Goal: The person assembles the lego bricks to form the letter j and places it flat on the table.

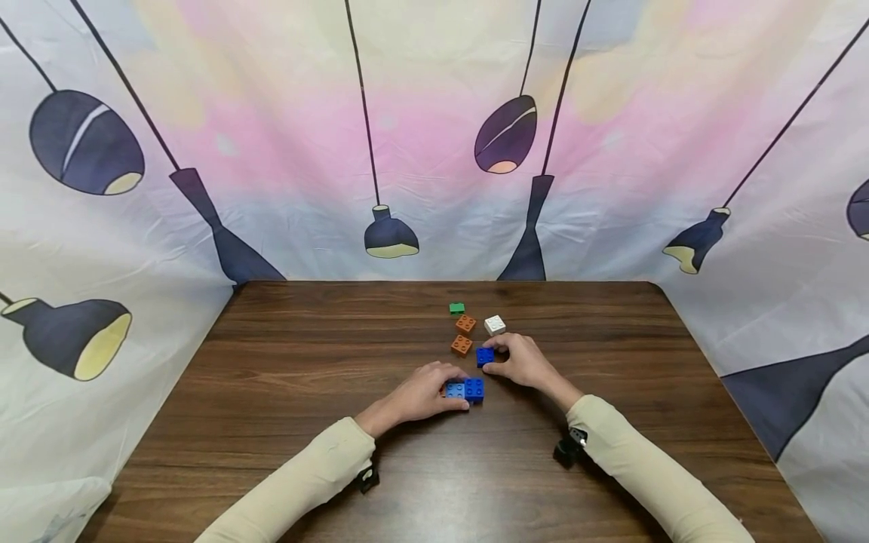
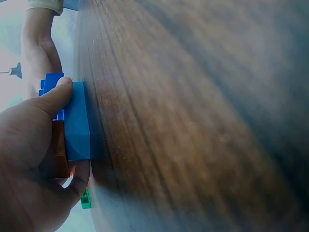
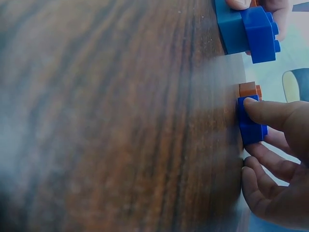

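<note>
My left hand (image 1: 419, 394) grips a small stack of toy building bricks at the middle of the table. Its base is a long light blue brick (image 2: 77, 123). On top of that sit a dark blue brick (image 1: 474, 389) at the right end and an orange-brown brick (image 2: 59, 152), partly hidden by the hand, at the other. Beyond it to the right, my right hand (image 1: 524, 363) pinches a separate dark blue brick (image 3: 250, 126) between thumb and fingers, low at the tabletop. An orange brick (image 1: 462, 345) lies just left of that brick.
Another orange brick (image 1: 465, 324), a white brick (image 1: 495, 325) and a green brick (image 1: 457, 308) lie farther back on the brown wooden table (image 1: 305, 324). A printed cloth (image 1: 434, 143) with lamp pictures hangs behind the table's far edge.
</note>
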Tool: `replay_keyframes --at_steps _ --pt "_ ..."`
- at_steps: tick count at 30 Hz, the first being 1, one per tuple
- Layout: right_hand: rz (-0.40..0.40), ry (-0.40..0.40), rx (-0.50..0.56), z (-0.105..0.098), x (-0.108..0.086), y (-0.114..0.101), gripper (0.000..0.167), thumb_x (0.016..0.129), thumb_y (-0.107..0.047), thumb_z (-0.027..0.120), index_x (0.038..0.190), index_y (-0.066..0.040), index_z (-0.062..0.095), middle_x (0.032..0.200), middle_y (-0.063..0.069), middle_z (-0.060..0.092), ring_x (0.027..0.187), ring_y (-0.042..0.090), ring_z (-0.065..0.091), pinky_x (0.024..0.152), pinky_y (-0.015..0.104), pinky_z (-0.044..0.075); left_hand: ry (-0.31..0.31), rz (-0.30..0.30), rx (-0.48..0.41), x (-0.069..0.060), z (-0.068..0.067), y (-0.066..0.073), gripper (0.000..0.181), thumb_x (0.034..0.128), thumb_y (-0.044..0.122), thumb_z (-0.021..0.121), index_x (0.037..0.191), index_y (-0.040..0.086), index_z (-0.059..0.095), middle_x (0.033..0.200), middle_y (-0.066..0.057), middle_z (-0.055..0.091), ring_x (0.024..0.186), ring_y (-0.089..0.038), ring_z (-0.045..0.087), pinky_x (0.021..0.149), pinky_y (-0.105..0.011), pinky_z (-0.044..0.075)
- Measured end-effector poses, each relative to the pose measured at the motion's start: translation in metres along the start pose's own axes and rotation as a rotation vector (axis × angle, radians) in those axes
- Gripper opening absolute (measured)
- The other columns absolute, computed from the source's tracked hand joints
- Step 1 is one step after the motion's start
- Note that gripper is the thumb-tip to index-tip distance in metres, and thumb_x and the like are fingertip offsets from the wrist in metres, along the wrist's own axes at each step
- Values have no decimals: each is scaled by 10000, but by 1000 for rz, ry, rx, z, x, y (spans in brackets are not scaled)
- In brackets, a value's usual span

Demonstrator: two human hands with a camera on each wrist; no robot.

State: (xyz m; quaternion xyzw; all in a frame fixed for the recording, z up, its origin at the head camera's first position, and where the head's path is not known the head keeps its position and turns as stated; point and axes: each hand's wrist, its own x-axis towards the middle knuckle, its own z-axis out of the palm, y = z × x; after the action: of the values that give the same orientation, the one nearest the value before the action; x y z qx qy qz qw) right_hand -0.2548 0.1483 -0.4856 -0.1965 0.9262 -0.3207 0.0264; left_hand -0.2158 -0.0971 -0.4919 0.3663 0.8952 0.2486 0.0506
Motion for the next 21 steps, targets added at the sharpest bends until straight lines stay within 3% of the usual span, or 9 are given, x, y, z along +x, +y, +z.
replay_keyframes --at_steps 17,21 --pt "10 28 34 -5 -13 -1 382 886 -247 825 1239 -148 722 1107 63 733 1007 233 673 850 458 547 -2 -21 -4 0 -1 1 450 941 394 747 1283 111 675 1221 -26 703 1115 -189 627 966 -426 496" --pt "11 30 54 -10 -17 -8 382 890 -256 820 1245 -155 719 1121 59 732 1002 219 670 831 447 547 9 0 1 0 -2 2 439 936 391 753 1265 108 682 1190 -27 711 1076 -181 632 931 -410 504"
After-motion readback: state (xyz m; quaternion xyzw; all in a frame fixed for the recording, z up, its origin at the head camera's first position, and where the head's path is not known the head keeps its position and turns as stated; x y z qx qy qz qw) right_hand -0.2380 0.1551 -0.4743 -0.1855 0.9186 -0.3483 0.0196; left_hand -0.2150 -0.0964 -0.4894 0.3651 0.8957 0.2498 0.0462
